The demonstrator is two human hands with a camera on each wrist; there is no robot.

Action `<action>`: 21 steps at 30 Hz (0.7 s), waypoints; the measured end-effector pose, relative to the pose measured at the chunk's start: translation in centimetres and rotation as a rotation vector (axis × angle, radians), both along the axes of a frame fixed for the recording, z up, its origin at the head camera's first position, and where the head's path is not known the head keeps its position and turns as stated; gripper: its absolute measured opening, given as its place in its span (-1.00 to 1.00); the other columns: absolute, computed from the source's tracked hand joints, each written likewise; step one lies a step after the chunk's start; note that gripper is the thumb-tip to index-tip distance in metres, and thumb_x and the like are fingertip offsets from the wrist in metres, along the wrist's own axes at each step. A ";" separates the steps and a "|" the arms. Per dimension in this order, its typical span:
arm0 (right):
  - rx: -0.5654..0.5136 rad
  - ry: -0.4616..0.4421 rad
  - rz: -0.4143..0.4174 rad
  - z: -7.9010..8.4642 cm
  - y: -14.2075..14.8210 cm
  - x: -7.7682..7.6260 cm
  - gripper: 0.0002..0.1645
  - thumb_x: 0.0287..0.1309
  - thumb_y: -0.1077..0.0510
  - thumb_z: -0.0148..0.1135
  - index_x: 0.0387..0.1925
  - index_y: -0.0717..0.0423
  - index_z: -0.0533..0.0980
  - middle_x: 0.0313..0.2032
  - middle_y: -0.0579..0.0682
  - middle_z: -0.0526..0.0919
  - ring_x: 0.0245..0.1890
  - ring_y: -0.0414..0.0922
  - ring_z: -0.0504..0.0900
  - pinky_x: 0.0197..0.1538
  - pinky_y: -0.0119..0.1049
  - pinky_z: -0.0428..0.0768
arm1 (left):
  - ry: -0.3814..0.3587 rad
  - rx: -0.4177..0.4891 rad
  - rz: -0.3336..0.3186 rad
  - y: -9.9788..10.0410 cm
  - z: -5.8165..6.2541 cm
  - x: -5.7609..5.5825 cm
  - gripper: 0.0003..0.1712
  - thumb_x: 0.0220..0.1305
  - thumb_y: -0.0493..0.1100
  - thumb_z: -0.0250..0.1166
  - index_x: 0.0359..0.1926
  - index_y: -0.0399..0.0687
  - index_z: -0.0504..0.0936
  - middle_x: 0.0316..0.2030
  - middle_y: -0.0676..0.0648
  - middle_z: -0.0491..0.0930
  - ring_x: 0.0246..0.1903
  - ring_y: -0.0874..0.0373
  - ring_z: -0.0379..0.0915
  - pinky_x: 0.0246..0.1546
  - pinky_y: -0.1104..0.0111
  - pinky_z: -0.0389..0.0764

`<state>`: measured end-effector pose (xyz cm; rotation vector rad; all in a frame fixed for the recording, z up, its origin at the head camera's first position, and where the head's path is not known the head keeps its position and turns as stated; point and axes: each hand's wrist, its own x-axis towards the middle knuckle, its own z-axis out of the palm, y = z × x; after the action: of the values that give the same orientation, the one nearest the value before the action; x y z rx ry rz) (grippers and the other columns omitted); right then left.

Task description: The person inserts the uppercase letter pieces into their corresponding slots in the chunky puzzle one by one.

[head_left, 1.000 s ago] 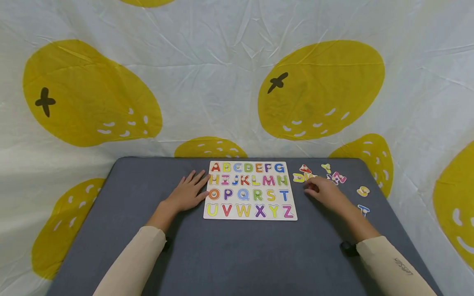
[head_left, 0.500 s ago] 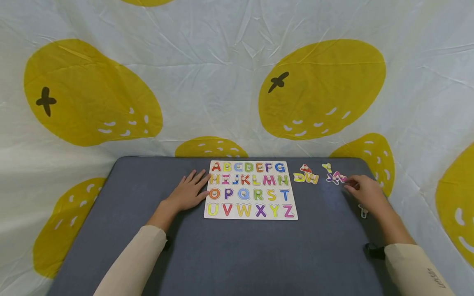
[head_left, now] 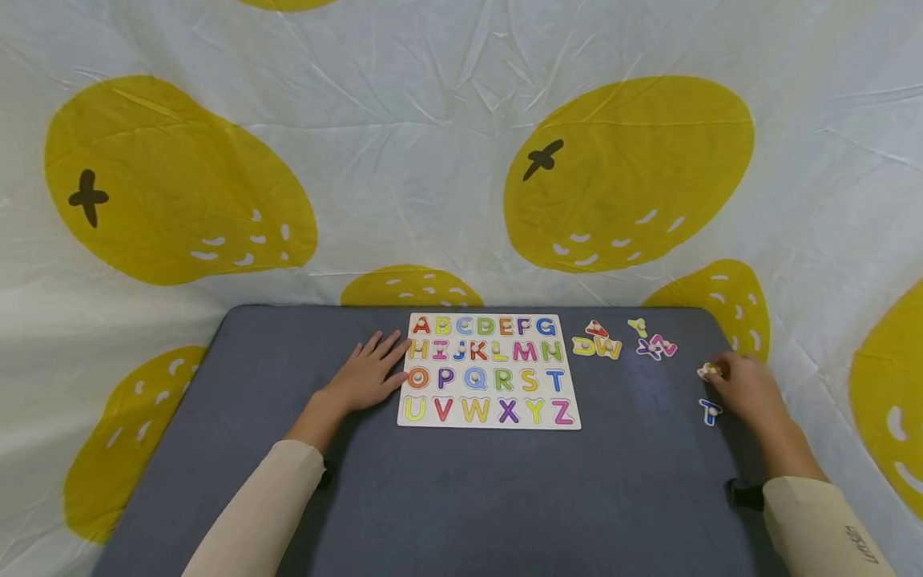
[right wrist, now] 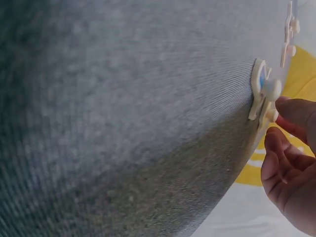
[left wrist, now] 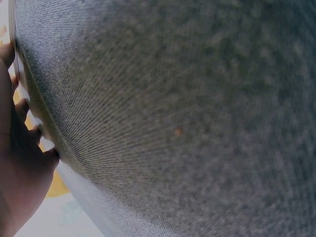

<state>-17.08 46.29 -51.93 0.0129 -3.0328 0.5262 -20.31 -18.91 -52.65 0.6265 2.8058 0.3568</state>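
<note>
My right hand (head_left: 746, 389) is at the far right of the table, its thumb and fingertips pinching the knob of a yellow letter S puzzle piece (head_left: 703, 370). The fingers cover part of that piece. Just below it lies a blue letter T piece (head_left: 710, 412), whose round white knob (right wrist: 271, 90) stands up in the right wrist view. My left hand (head_left: 365, 374) lies flat with spread fingers, its fingertips and thumb at the left edge of the white alphabet board (head_left: 488, 419). Pieces with knobs sit in several of the board's upper slots.
Between the board and my right hand lie a red letter piece (head_left: 596, 328), a yellow D piece (head_left: 583, 346), a W piece (head_left: 608, 348), a Y piece (head_left: 638, 326), an X piece (head_left: 648, 349) and a pink piece (head_left: 665, 344). A lemon-print cloth (head_left: 404, 200) hangs behind the grey table (head_left: 490, 505).
My right hand has moved right, from beside the W piece past the pink piece to the S piece, and now pinches its knob. The left hand has stayed put.
</note>
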 end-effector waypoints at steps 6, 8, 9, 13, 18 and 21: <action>0.006 -0.060 -0.024 -0.1 0.3 -0.1 -0.71 0.27 0.25 0.30 -0.20 0.51 0.58 -0.37 0.37 0.67 -0.37 0.26 0.61 -0.20 0.23 0.56 | -0.004 0.006 -0.001 0.1 0.3 0.1 -0.19 0.58 0.20 0.05 0.66 0.09 0.03 0.65 -0.15 -0.04 0.63 -0.30 -0.23 0.52 -0.31 -0.07; 0.008 -0.056 -0.026 -0.1 0.2 -0.1 -0.73 0.27 0.26 0.30 -0.23 0.49 0.58 -0.39 0.35 0.66 -0.39 0.23 0.60 -0.22 0.19 0.56 | -0.004 0.006 -0.002 0.0 0.3 0.1 -0.19 0.58 0.20 0.06 0.66 0.09 0.03 0.65 -0.14 -0.04 0.63 -0.30 -0.23 0.52 -0.30 -0.07; 0.008 -0.055 -0.029 -0.1 0.2 0.0 -0.75 0.27 0.26 0.30 -0.25 0.49 0.58 -0.41 0.33 0.66 -0.41 0.21 0.60 -0.24 0.16 0.56 | -0.005 0.006 -0.002 0.0 0.3 0.1 -0.19 0.58 0.20 0.05 0.66 0.09 0.03 0.65 -0.14 -0.04 0.63 -0.29 -0.23 0.53 -0.30 -0.07; 0.011 -0.041 -0.042 0.0 0.0 0.0 -0.78 0.26 0.27 0.30 -0.31 0.45 0.58 -0.47 0.26 0.64 -0.46 0.13 0.55 -0.31 -0.02 0.50 | -0.004 0.001 -0.003 0.0 0.3 0.1 -0.19 0.58 0.21 0.05 0.67 0.10 0.03 0.65 -0.13 -0.04 0.63 -0.29 -0.23 0.53 -0.30 -0.07; 0.001 -0.008 -0.039 0.2 -0.6 0.0 -0.78 0.27 0.26 0.33 -0.29 0.45 0.59 -0.47 0.25 0.65 -0.46 0.12 0.55 -0.31 -0.07 0.47 | 0.000 0.005 -0.006 0.0 0.1 0.0 -0.19 0.58 0.21 0.04 0.67 0.10 0.03 0.65 -0.14 -0.03 0.62 -0.30 -0.22 0.52 -0.31 -0.07; -0.002 0.036 -0.020 0.6 -1.3 -0.2 -0.77 0.26 0.25 0.36 -0.26 0.44 0.60 -0.45 0.26 0.66 -0.44 0.13 0.56 -0.30 -0.06 0.46 | -0.006 0.005 -0.003 0.0 0.1 -0.1 -0.19 0.58 0.23 0.03 0.67 0.12 0.02 0.65 -0.13 -0.05 0.63 -0.28 -0.23 0.53 -0.30 -0.07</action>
<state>-17.26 45.02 -51.34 -0.0083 -2.9943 0.5219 -20.36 -18.94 -52.58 0.6291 2.7990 0.3643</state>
